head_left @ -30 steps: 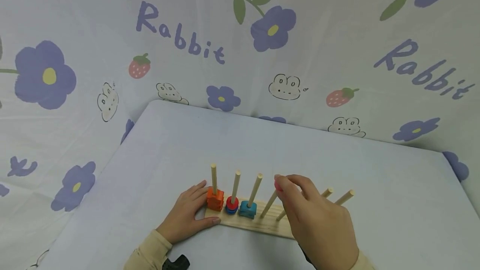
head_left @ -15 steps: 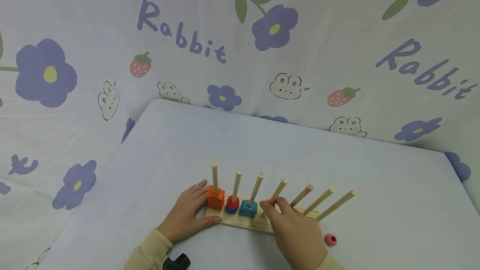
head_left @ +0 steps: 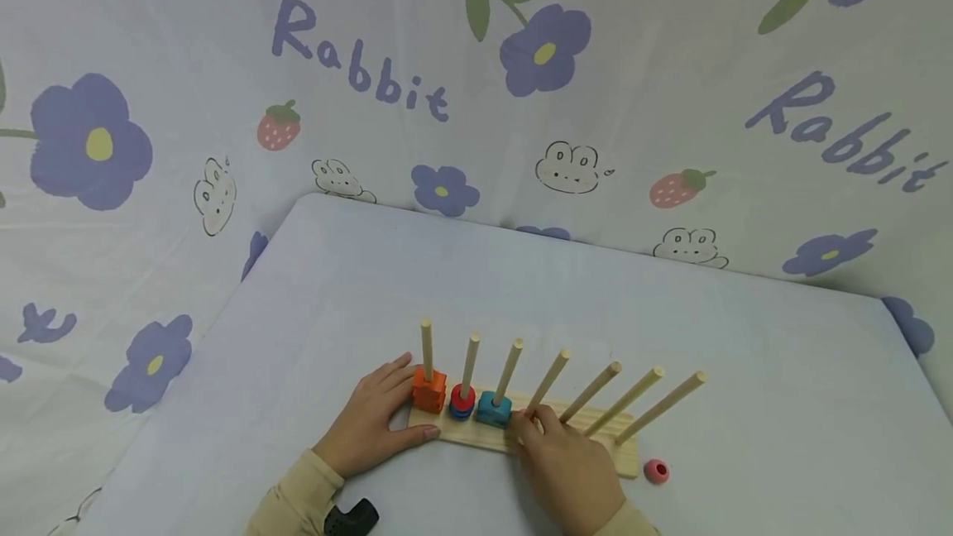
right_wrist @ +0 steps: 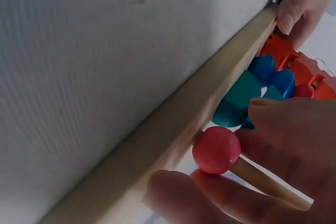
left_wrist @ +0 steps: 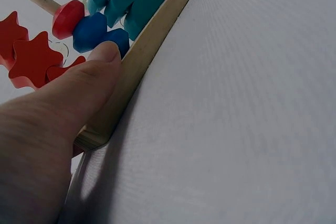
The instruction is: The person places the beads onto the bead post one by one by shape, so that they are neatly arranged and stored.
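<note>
A wooden peg board (head_left: 476, 434) with a row of upright pegs lies on the table. My left hand (head_left: 372, 420) holds its left end, thumb along the front and fingers towards the back. In the right wrist view, my right hand (right_wrist: 289, 156) has its fingers around a round pink bead (right_wrist: 216, 149), threaded low on the fourth peg (head_left: 548, 380). Orange star-shaped pieces (head_left: 429, 391) sit on the first peg. A red bead (head_left: 462, 396) tops blue beads (left_wrist: 90, 31) on the second. Teal rounded pieces (head_left: 495, 409) fill the third peg's base.
Another pink bead (head_left: 657, 471) lies loose on the white table (head_left: 759, 404), right of the board. A black object (head_left: 352, 518) shows by the left sleeve. A patterned cloth (head_left: 476, 64) hangs behind and at the left.
The right hand has moved left and down, bringing a pink bead from the fourth peg's top to near its base. The loose pink bead has come into view. The left hand stays put.
</note>
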The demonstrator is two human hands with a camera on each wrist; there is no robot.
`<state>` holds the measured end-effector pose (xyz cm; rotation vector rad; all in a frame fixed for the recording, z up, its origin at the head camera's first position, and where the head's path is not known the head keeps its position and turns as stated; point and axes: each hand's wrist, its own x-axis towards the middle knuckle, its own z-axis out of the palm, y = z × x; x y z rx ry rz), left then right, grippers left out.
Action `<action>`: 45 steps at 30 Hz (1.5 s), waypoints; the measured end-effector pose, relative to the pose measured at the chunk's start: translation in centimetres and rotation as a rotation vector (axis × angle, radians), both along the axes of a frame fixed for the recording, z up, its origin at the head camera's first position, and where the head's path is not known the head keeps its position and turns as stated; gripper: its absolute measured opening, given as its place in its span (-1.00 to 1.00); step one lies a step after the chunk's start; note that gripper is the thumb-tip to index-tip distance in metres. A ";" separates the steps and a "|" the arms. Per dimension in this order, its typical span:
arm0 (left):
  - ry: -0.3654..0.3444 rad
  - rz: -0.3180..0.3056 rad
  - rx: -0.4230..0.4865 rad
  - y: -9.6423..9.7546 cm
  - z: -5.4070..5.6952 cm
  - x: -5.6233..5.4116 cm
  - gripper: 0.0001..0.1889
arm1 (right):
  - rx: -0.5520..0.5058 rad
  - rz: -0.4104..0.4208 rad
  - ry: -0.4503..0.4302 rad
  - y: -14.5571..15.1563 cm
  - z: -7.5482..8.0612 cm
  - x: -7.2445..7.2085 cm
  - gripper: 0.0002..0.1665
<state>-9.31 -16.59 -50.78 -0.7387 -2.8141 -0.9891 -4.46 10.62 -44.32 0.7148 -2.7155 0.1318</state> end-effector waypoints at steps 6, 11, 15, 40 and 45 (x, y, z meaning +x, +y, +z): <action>0.013 0.000 0.010 0.0 0.0 -0.1 -0.27 | 0.025 -0.006 -0.048 0.0 -0.1 0.1 -0.54; 0.009 0.001 0.011 -0.1 -0.1 -0.2 -0.27 | 0.035 -0.002 -0.120 0.1 0.2 0.2 -0.48; 0.003 0.002 0.000 -0.3 -0.2 -0.2 -0.26 | 0.034 -0.001 -0.183 0.4 0.4 0.4 -0.46; -0.028 0.018 0.000 -0.3 -0.3 -0.1 -0.24 | -0.007 -0.101 -0.158 13.3 -0.1 2.2 -0.48; -0.030 0.019 0.000 -0.2 -0.1 0.0 -0.24 | -0.025 -0.085 -0.283 14.8 -1.7 2.3 -0.49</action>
